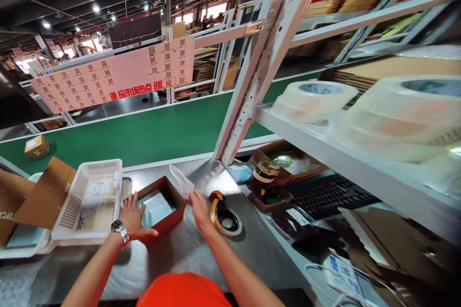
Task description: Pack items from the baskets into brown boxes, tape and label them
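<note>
On the metal bench stands an open cardboard box (169, 228) with pale, light-blue flat packages (155, 207) inside. My left hand (134, 218), with a metal watch at the wrist, lies across the box's left side with its fingers spread. Beyond the box's right edge, my right hand (198, 207) is closed on a crumpled piece of clear plastic film (181, 181), which sticks up towards the upper left. Close to the right forearm lies a yellow-and-black tape dispenser (219, 211) with a roll of tape in it.
White perforated basket (120, 201) and an opened carton (46, 194) stand to the left. Behind the bench runs a green conveyor (162, 127) carrying a small box (36, 147). At right, a shelf (288, 129) bears tape rolls (313, 100) above a keyboard (329, 194).
</note>
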Available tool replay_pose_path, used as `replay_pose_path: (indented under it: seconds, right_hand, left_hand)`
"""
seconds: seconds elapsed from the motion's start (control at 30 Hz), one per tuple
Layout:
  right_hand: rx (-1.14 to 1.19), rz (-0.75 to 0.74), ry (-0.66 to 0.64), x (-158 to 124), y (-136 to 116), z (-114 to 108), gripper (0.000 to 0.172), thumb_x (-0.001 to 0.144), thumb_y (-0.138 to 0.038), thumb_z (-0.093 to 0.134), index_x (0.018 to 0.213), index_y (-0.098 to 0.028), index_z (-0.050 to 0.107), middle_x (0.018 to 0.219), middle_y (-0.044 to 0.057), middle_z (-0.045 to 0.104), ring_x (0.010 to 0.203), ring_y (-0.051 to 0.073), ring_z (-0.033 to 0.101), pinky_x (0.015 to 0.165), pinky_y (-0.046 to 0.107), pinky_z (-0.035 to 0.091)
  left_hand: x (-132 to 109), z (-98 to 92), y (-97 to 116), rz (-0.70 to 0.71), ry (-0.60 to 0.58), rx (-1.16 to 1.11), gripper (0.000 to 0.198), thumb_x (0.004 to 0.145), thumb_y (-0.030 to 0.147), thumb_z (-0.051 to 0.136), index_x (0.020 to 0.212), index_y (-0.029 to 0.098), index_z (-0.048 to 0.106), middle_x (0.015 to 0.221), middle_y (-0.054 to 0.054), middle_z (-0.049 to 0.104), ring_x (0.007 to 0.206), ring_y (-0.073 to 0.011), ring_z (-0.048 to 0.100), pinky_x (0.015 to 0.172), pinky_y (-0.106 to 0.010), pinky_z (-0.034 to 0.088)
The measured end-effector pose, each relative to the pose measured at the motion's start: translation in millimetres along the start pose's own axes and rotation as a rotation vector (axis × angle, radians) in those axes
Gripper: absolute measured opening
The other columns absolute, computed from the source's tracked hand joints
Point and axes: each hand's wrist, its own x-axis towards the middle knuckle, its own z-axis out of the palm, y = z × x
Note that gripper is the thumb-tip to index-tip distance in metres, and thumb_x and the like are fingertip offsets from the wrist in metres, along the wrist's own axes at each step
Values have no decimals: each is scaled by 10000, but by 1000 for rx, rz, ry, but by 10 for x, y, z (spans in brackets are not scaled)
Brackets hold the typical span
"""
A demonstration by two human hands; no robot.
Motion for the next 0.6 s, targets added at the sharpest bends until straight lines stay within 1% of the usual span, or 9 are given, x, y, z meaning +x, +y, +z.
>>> replay_pose_path:
  seconds: [0.07, 0.13, 0.2, 0.3, 0.37, 0.43, 0.47, 0.53, 0.6]
  right_hand:
    - [103, 28, -69, -9, -161, -31, 570, 814, -837, 603, 895, -275, 658, 869, 55, 739, 812, 264, 699, 763, 417, 608]
    - [221, 88, -187, -69, -339, -2, 581, 786, -823, 705, 929, -261, 698, 882, 62, 763, 778, 252, 705, 763, 419, 621]
    - [326, 182, -333, -164, -516, 83, 561, 745, -769, 830, 895, -239, 723, 820, 51, 753, 714, 224, 682, 723, 388, 606]
    - [398, 314, -507, -302, -736, 263, 536, 692, -685, 942, 817, -211, 726, 697, 11, 693, 616, 164, 603, 614, 310, 529]
    - [362, 333, -579, -349, -831, 383, 535, 714, -686, 932, 777, -202, 713, 643, -11, 650, 568, 134, 546, 557, 275, 464]
    - [291, 331, -630, -355, -877, 490, 565, 745, -725, 896, 734, -200, 686, 600, -26, 609, 527, 114, 501, 519, 257, 406]
    - [258, 333, -635, -351, -882, 537, 593, 752, -756, 876, 715, -202, 668, 584, -32, 592, 511, 106, 483, 508, 252, 384]
    - [230, 336, -611, -352, -864, 623, 662, 732, -842, 835, 706, -207, 652, 590, -26, 594, 512, 107, 483, 503, 253, 379]
    - [222, 315, -607, -386, -823, 702, 703, 690, -891, 824, 779, -205, 702, 695, 13, 670, 595, 141, 560, 534, 271, 434]
  left_hand:
    - [3, 20, 81, 29, 33, -132, 746, 392, 577, 1088, 1015, 246, 846, 1545, -244, 656, 1603, -547, 401, 1363, -657, 212]
    - [7, 39, 248, 86, 49, -273, 508, 678, 552, 990, 1063, 245, 861, 1381, -202, 762, 1433, -457, 623, 1316, -610, 366]
    - [6, 47, 448, 159, 77, -361, 402, 821, 464, 912, 1148, 239, 855, 1304, -172, 787, 1287, -380, 712, 1245, -559, 476]
    - [-3, 17, 667, 241, 115, -421, 580, 661, 302, 1030, 1206, 244, 841, 1345, -158, 748, 1302, -366, 687, 1214, -505, 512]
    - [0, -18, 691, 231, 76, -461, 474, 619, 252, 1044, 1060, 239, 869, 1217, -148, 778, 1225, -360, 706, 1178, -478, 530]
    - [20, -40, 615, 177, 37, -484, 194, 715, 291, 989, 846, 233, 858, 959, -116, 793, 996, -308, 731, 1042, -429, 579]
    - [37, -41, 551, 147, 45, -477, 151, 757, 321, 958, 765, 231, 837, 845, -94, 774, 876, -273, 711, 943, -391, 588]
    - [76, -22, 406, 78, 115, -447, 244, 762, 383, 943, 667, 221, 787, 702, -51, 722, 696, -203, 623, 740, -315, 536]
    - [111, 14, 274, -6, 181, -434, 340, 708, 444, 963, 618, 211, 733, 623, -14, 667, 601, -153, 533, 612, -270, 431]
